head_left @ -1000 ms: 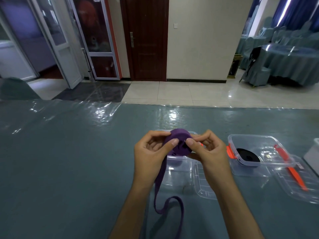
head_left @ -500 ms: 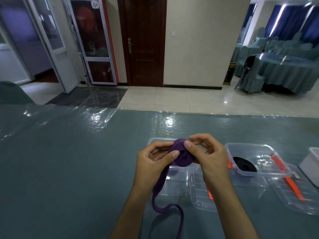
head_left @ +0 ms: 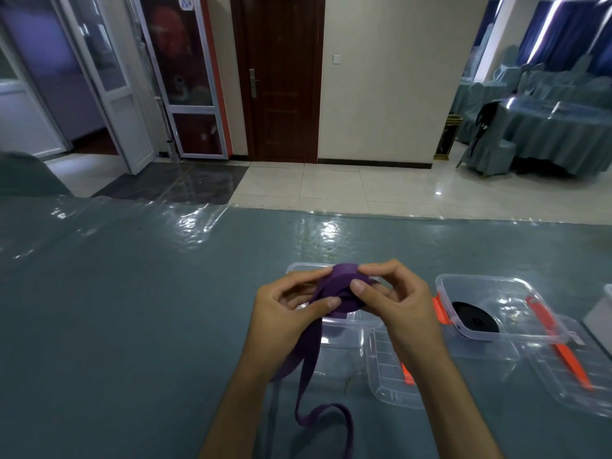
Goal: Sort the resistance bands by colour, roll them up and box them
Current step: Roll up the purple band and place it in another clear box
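Observation:
A purple resistance band (head_left: 341,289) is partly wound into a roll, held above the table between both hands. My left hand (head_left: 284,313) pinches the roll's left side, thumb on the strap. My right hand (head_left: 394,303) grips the roll from the right, thumb pressed on its face. The loose tail hangs down and curls on the table toward me. Behind the hands sits a clear plastic box (head_left: 334,329), its inside mostly hidden. To the right, another clear box (head_left: 490,289) with orange clips holds a rolled black band (head_left: 475,318).
Two clear lids lie flat: one lid (head_left: 387,376) just right of my right forearm, another lid (head_left: 576,379) with an orange clip at the far right. A white container's edge (head_left: 601,313) shows at the right border. The table carries a glossy plastic cover (head_left: 132,276).
The hands have turned the roll and taken in more strap, so the tail on the table is shorter. The camera tilted slightly; the boxes have not moved.

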A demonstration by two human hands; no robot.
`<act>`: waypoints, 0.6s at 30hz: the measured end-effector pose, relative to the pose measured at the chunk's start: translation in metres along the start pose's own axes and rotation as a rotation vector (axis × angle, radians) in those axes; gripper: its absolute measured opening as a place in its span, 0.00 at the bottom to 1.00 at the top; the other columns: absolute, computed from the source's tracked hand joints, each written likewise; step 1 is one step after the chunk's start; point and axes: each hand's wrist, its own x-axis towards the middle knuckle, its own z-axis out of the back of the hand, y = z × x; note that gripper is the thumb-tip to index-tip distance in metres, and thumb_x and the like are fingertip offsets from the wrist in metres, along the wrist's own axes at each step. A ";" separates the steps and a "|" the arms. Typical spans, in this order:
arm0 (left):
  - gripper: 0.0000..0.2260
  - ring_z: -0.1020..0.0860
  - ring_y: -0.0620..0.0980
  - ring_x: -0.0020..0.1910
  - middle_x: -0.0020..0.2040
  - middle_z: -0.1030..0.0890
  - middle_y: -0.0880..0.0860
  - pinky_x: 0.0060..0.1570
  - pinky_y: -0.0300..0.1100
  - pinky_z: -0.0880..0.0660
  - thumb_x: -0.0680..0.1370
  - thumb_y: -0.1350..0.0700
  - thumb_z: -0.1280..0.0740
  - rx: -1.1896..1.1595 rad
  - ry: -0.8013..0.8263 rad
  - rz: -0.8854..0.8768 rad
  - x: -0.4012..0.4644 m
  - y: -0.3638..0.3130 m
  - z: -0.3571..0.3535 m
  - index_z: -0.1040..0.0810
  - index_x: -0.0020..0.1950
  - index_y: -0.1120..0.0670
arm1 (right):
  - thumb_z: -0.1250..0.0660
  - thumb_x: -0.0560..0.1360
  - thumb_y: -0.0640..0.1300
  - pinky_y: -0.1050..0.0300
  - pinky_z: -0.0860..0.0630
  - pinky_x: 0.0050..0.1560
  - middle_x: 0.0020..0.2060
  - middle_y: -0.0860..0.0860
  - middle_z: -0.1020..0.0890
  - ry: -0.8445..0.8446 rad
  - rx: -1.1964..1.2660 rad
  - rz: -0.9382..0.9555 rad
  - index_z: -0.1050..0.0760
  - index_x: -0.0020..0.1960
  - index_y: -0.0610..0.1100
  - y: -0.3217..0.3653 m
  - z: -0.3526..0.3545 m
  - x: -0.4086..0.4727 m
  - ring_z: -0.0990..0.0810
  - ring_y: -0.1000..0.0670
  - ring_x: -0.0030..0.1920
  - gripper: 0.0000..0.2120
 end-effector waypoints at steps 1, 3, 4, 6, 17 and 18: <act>0.21 0.13 0.52 0.57 0.57 0.12 0.51 0.57 0.36 0.19 0.68 0.52 0.15 0.019 -0.034 -0.010 0.000 0.000 0.000 0.14 0.60 0.46 | 0.19 0.69 0.47 0.54 0.15 0.48 0.51 0.43 0.12 0.004 0.001 -0.018 0.17 0.47 0.46 0.001 0.001 0.001 0.11 0.42 0.50 0.11; 0.21 0.13 0.52 0.55 0.54 0.12 0.52 0.54 0.36 0.19 0.66 0.51 0.14 0.012 -0.096 -0.022 0.000 0.001 -0.002 0.14 0.57 0.46 | 0.19 0.68 0.48 0.53 0.15 0.45 0.48 0.43 0.12 0.003 -0.032 -0.025 0.18 0.44 0.46 0.005 0.004 0.003 0.11 0.42 0.48 0.11; 0.20 0.13 0.53 0.55 0.54 0.12 0.53 0.54 0.36 0.18 0.66 0.52 0.14 -0.011 -0.106 -0.022 -0.001 0.002 -0.004 0.14 0.56 0.47 | 0.19 0.68 0.48 0.53 0.15 0.43 0.47 0.43 0.12 -0.002 -0.043 -0.014 0.18 0.44 0.46 0.009 0.005 0.003 0.11 0.42 0.47 0.11; 0.17 0.12 0.55 0.55 0.53 0.12 0.56 0.54 0.38 0.18 0.69 0.54 0.15 -0.075 -0.092 -0.014 -0.002 0.000 -0.010 0.14 0.54 0.51 | 0.20 0.69 0.48 0.53 0.15 0.40 0.47 0.48 0.12 -0.025 -0.050 0.029 0.17 0.48 0.46 0.013 0.004 0.004 0.11 0.44 0.44 0.11; 0.17 0.12 0.51 0.49 0.51 0.11 0.54 0.48 0.37 0.17 0.67 0.54 0.15 -0.038 -0.085 0.006 0.000 -0.015 -0.009 0.13 0.53 0.49 | 0.19 0.70 0.41 0.55 0.15 0.41 0.47 0.44 0.12 0.063 -0.139 0.023 0.20 0.42 0.45 0.022 0.004 0.001 0.11 0.45 0.45 0.10; 0.17 0.12 0.52 0.51 0.52 0.11 0.54 0.48 0.38 0.17 0.68 0.54 0.16 -0.036 -0.073 0.018 -0.001 -0.015 -0.009 0.13 0.54 0.49 | 0.19 0.70 0.42 0.55 0.15 0.41 0.47 0.46 0.12 0.038 -0.152 0.051 0.18 0.45 0.46 0.024 0.003 0.001 0.11 0.46 0.44 0.09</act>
